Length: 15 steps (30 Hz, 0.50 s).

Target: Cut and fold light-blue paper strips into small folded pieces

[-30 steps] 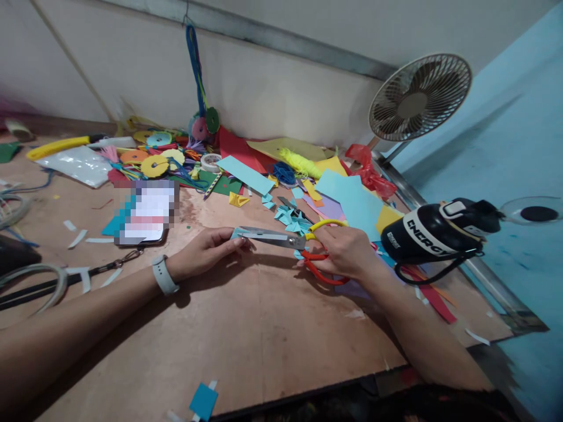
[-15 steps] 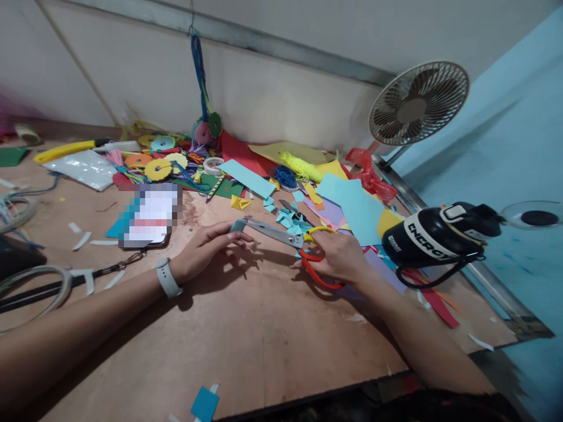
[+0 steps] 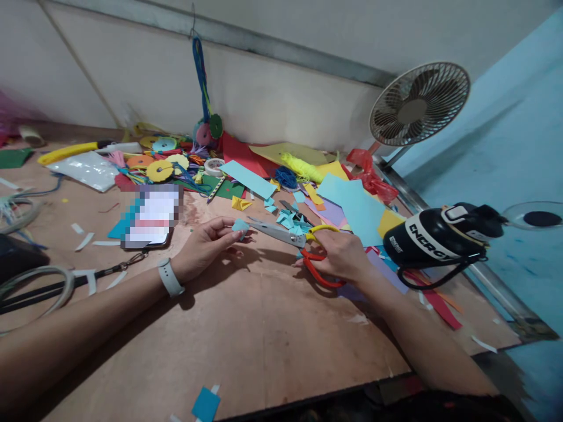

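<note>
Between the thumb and fingers of my left hand (image 3: 215, 243) is a small light-blue piece of paper (image 3: 240, 226). My right hand (image 3: 341, 253) grips a pair of scissors (image 3: 284, 235) with one yellow and one red-orange handle. Their blades point left, with the tips just beside the paper and close together. Behind the blades lies a heap of small light-blue paper cuttings (image 3: 292, 221). A folded yellow paper piece (image 3: 240, 203) rests on the table beyond my left hand.
A phone (image 3: 152, 217) lies left of my left hand. At right stand a black bottle (image 3: 433, 240) and a fan (image 3: 417, 105). Coloured paper sheets (image 3: 352, 202), yarn (image 3: 301, 167), a tape roll (image 3: 214, 167) and a pencil (image 3: 216, 189) spread along the back. A blue paper square (image 3: 206, 403) sits near the front edge.
The paper in my left hand has turned so its face shows more, and the scissor tips now stand slightly apart from it. My right hand keeps its grip on the scissors.
</note>
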### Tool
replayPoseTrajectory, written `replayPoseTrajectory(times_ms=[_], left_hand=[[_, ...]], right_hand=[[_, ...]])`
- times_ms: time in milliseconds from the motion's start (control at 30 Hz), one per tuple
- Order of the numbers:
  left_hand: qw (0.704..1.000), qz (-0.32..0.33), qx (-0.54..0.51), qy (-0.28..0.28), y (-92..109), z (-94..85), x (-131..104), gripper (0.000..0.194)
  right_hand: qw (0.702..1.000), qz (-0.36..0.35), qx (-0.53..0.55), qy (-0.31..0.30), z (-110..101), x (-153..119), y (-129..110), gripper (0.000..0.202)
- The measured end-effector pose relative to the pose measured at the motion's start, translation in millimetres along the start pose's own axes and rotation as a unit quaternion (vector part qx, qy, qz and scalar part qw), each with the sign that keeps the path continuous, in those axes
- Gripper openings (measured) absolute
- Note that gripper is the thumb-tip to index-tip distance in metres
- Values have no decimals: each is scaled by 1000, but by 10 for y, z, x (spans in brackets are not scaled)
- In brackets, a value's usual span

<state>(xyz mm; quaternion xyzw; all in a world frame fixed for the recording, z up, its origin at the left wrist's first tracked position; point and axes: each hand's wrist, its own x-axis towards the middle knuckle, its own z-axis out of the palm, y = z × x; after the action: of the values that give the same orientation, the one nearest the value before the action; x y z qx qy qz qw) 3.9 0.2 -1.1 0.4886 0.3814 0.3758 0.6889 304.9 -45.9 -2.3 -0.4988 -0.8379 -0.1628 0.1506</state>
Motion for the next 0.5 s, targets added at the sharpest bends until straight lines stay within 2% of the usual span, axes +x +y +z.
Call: replayPoseTrajectory(times_ms=[67,233,367,500], left_hand=[[1000,1,16,-10,5,26,-9,33],[999,0,38,-11,-11,25,-5,37],[1000,14,9,8,-35,-5,14,36],[999,36,-1,-27,-31,-5,12,35]], right_hand=[[1000,-6,7,-1,-16,-2,-13,52],[998,14,46,-26,-77,-6,-7,50],[987,61,111,-97,-112,11,-5,52],[976,73,139,-150,-135,29,-86,53]])
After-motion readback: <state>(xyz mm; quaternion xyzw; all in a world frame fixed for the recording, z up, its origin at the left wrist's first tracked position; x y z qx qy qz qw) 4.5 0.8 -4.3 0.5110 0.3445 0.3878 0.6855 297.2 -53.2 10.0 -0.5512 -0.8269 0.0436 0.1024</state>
